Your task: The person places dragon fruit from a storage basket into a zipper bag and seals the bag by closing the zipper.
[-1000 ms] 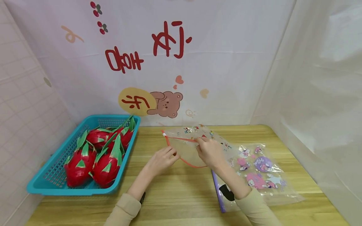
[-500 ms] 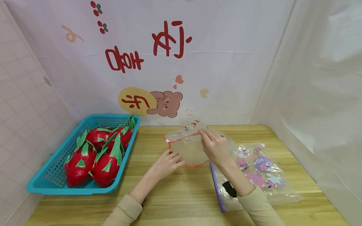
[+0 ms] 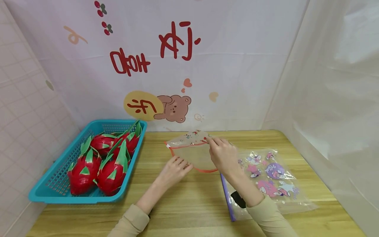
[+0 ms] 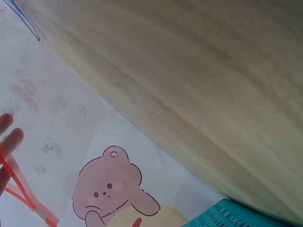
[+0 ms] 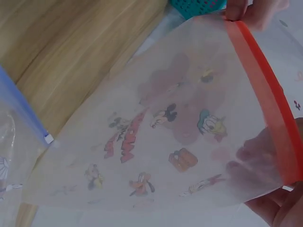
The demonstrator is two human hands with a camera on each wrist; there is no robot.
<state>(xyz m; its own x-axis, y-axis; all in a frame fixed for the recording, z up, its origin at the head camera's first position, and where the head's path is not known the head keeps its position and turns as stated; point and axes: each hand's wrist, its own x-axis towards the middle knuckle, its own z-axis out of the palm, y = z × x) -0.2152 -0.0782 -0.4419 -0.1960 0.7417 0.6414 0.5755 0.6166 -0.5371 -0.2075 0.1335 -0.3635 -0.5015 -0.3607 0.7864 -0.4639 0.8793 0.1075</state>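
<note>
Both hands hold a clear plastic zip bag [image 3: 189, 158] with red edging and cartoon prints, its mouth spread apart over the table. My left hand [image 3: 173, 169] grips the near red edge. Farther right, my right hand [image 3: 224, 155] pinches the upper red edge, and in the right wrist view its fingers show through the film of the bag [image 5: 165, 142]. The white slider [image 3: 168, 145] sits at the bag's left corner. In the left wrist view, fingers [image 4: 13, 138] lie along the red strip [image 4: 21, 182]. A second clear bag [image 3: 275, 177], with a purple zip edge, lies flat under my right forearm.
A teal plastic basket [image 3: 38, 196] stands at the left of the wooden table [image 3: 183, 210], with several red dragon fruits [image 3: 84, 176] in it. A printed white curtain [image 3: 237, 65] closes off the back, and white sheeting [image 3: 340, 115] hangs at the right.
My right hand has risen slightly and moved right, lifting the upper edge. My left hand and the near edge shifted right, then partly back. The bag's printed side has changed its folds.
</note>
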